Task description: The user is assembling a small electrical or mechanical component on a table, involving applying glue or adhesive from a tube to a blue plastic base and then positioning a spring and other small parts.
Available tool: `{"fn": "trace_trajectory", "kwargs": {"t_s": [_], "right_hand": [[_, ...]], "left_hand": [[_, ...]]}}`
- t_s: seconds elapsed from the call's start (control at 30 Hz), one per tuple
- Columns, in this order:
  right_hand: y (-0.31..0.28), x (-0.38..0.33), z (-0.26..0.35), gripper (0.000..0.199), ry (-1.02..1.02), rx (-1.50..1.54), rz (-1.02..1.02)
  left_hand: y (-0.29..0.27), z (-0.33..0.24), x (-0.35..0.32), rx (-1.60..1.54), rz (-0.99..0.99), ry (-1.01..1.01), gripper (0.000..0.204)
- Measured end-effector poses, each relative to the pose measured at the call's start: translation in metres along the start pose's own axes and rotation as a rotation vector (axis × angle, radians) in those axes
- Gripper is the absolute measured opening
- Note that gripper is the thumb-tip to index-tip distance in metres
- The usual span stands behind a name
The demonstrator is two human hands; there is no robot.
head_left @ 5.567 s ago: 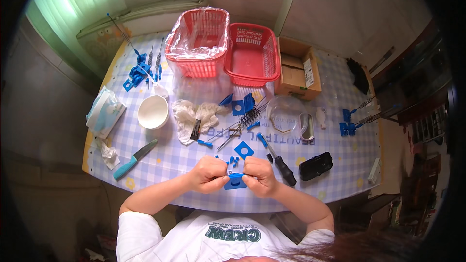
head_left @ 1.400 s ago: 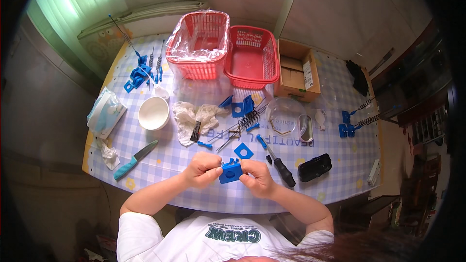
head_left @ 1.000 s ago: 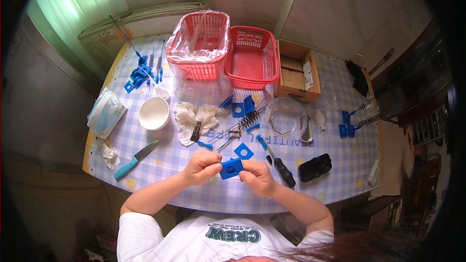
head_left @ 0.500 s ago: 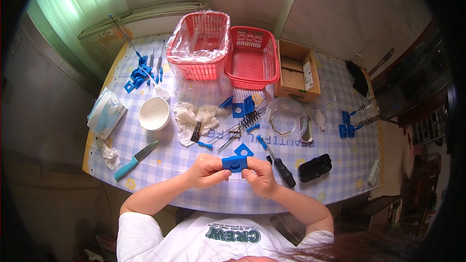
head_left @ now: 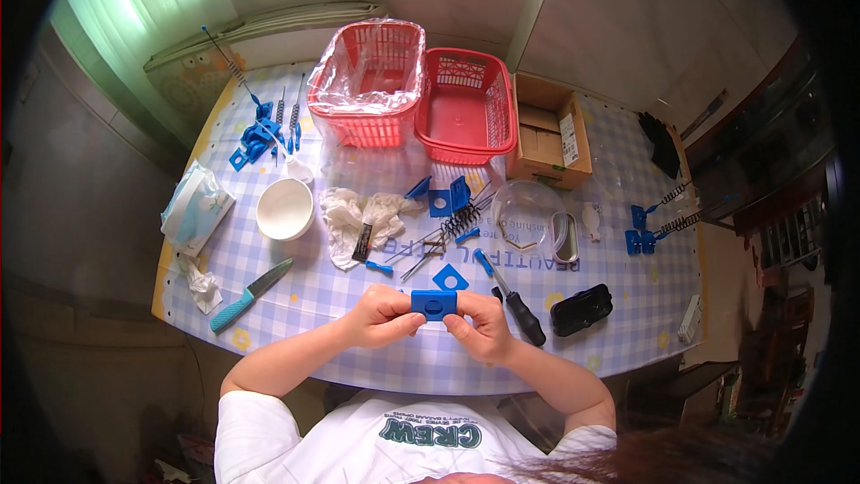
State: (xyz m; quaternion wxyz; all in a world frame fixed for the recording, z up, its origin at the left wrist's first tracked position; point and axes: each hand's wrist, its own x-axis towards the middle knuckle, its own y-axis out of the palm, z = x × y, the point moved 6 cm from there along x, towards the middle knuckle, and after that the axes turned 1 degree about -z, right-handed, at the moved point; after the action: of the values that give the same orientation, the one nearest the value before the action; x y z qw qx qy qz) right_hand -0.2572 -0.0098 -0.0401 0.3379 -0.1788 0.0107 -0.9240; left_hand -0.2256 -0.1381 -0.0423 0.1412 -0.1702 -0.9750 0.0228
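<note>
Block (head_left: 434, 298), blue, left hand (head_left: 382, 316) and right hand (head_left: 482, 326) pinching its sides, each grip narrow

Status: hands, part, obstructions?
Left hand, right hand holding blue piece at opposite sides. Holed blue plate just beyond. Nothing visibly in the way.

Gap right of knife (head_left: 252, 296), screwdriver (head_left: 525, 317) blocking rightward

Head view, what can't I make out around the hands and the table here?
All in the head view:
1. Back of the blue piece: turned out of sight.
2. Some fingertips of the left hand and right hand: behind that piece.
3. Inside of the lined red basket: partly obscured by shiny plastic film.
4. Number of metal rods: too small, overlapping.
</note>
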Motion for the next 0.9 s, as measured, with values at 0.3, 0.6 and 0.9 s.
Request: {"fn": "trace_trajectory", "kwargs": {"t_s": [0.3, 0.6, 0.9], "right_hand": [[0.0036, 0.0000, 0.0041, 0.014, -0.034, -0.016, 0.035], [0.0035, 0.0013, 0.0067, 0.009, -0.055, -0.029, 0.062], [0.0033, 0.0018, 0.0070, 0.006, -0.057, -0.044, 0.075]], "left_hand": [[-0.0005, 0.0002, -0.0019, -0.003, 0.003, 0.022, 0.012], [0.0002, 0.0011, -0.0025, 0.005, -0.002, 0.038, 0.012], [0.0007, -0.0017, -0.0011, 0.042, 0.000, 0.058, 0.013]]}}
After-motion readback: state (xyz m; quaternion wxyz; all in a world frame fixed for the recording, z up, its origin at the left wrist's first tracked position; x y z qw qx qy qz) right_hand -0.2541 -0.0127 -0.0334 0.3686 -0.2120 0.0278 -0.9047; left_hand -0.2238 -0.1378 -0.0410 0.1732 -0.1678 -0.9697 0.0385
